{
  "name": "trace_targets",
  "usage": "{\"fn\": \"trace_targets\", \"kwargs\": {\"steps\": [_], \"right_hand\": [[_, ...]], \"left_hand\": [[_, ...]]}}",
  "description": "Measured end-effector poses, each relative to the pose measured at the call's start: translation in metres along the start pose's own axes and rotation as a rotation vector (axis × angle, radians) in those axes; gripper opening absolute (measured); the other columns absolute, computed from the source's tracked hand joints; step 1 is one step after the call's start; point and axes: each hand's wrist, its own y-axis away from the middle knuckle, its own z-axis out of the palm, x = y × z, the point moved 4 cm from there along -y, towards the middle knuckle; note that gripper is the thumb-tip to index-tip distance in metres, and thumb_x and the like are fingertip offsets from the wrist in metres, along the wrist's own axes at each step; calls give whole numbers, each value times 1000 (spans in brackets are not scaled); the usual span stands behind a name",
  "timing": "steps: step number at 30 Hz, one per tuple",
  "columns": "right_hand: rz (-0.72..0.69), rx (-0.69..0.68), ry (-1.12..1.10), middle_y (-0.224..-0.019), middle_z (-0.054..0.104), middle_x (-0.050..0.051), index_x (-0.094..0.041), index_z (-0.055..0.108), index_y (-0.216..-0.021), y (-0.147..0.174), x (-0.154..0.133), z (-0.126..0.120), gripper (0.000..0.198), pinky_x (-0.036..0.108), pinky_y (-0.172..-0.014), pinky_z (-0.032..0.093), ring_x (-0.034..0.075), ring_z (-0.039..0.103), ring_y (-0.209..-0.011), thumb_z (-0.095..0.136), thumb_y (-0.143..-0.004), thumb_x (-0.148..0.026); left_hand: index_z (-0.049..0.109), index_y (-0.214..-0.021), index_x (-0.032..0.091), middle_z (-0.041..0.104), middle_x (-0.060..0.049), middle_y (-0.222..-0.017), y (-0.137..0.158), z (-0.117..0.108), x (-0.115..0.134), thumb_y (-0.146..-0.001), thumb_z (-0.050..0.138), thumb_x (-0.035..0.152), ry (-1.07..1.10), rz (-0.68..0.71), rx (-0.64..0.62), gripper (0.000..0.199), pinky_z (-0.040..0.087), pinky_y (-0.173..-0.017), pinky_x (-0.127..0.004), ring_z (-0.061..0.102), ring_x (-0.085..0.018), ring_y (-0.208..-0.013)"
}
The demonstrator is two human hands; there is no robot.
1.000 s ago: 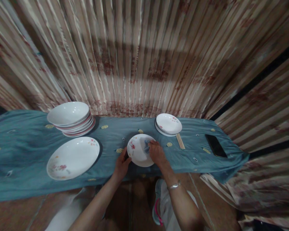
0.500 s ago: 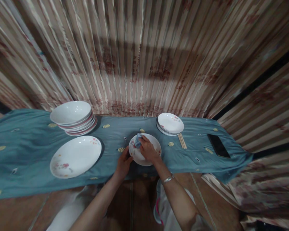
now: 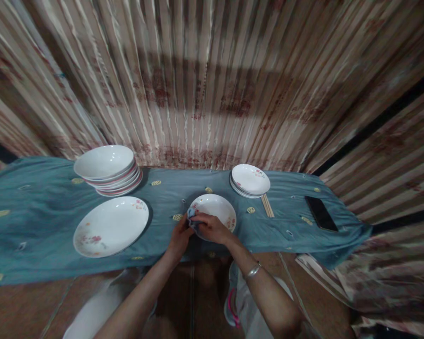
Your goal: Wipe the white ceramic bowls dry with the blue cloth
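A white plate with a floral rim (image 3: 217, 207) is in front of me, near the table's front edge. My left hand (image 3: 180, 235) grips its left edge, thumb toward the inside and fingers mostly hidden. A small blue cloth (image 3: 193, 219) is bunched under the fingers of my right hand (image 3: 211, 228), which presses it on the plate's left rim, close to my left thumb. A silver bracelet circles my right wrist.
A large oval plate (image 3: 113, 227) lies to the left, with a stack of bowls (image 3: 106, 162) behind it. Small plates (image 3: 250, 180) are stacked at the back right, beside chopsticks (image 3: 267, 205). A black phone (image 3: 321, 213) lies farther right. A pleated curtain (image 3: 205, 94) hangs behind the table.
My right hand has moved the cloth from the plate's upper left inside down and left to its left rim, next to my left hand. My left hand still holds the edge.
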Motion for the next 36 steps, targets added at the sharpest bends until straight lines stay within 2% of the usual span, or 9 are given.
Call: {"fn": "trace_targets", "kwargs": {"steps": [5, 8, 11, 15, 18, 21, 26, 30, 36], "right_hand": [[75, -126, -102, -106, 72, 3, -18, 71, -99, 8, -4, -11, 37, 31, -92, 48, 17, 66, -98, 47, -75, -5], [155, -182, -84, -97, 74, 3, -16, 73, -94, 14, -6, -19, 34, 26, -83, 49, 16, 67, -89, 48, -74, -6], [246, -247, 1, -87, 74, 4, -14, 74, -88, 20, -9, -27, 29, 22, -72, 48, 15, 66, -79, 49, -75, -7], [347, -272, 232, -79, 73, 3, -14, 74, -79, 30, -12, -42, 23, 21, -66, 43, 14, 65, -72, 52, -77, -10], [378, -254, 464, -82, 73, 6, -14, 73, -76, 34, -14, -51, 23, 22, -69, 42, 16, 66, -76, 50, -82, -12], [424, -203, 698, -93, 73, 11, -12, 71, -85, 35, -10, -53, 27, 26, -75, 44, 20, 66, -87, 45, -87, -14], [457, -87, 973, -95, 69, 17, -9, 66, -95, 34, 11, -48, 27, 31, -79, 47, 24, 64, -94, 40, -92, -15], [389, 30, 1007, -101, 69, 15, -12, 65, -92, 30, 24, -45, 26, 31, -87, 47, 22, 63, -97, 38, -94, -13], [290, 122, 872, -112, 68, 16, -12, 65, -103, 11, 27, -43, 27, 31, -103, 42, 20, 57, -116, 43, -89, -5]], "left_hand": [[65, -111, 14, 69, -8, -111, 1, 5, 9, -60, 62, 16, 47, 17, -47, 51, 41, -99, -42, 57, -29, -111], [65, -108, 15, 70, -7, -107, -1, 6, 9, -59, 64, 15, 47, 22, -54, 49, 41, -98, -41, 59, -28, -107], [64, -109, 16, 69, -8, -112, -2, 5, 8, -59, 67, 16, 53, 29, -52, 51, 40, -99, -41, 57, -29, -111], [64, -110, 16, 66, -9, -120, -4, 3, 6, -58, 68, 16, 43, 55, -58, 52, 40, -100, -42, 53, -31, -120], [64, -110, 17, 67, -9, -118, -5, 1, 4, -57, 70, 17, 46, 57, -53, 53, 39, -101, -44, 53, -32, -120], [64, -111, 18, 68, -9, -117, -5, 0, 2, -58, 70, 18, 53, 61, -46, 53, 38, -102, -45, 54, -32, -120], [63, -111, 18, 66, -9, -119, -6, -1, 0, -59, 68, 17, 49, 71, -55, 52, 37, -103, -44, 52, -31, -122], [63, -109, 18, 67, -9, -115, -7, -2, -2, -58, 68, 17, 37, 81, -46, 52, 37, -104, -44, 54, -30, -118], [61, -111, 17, 65, -9, -118, -10, -2, -7, -58, 67, 18, 45, 75, -42, 54, 36, -104, -45, 52, -31, -120]]}}
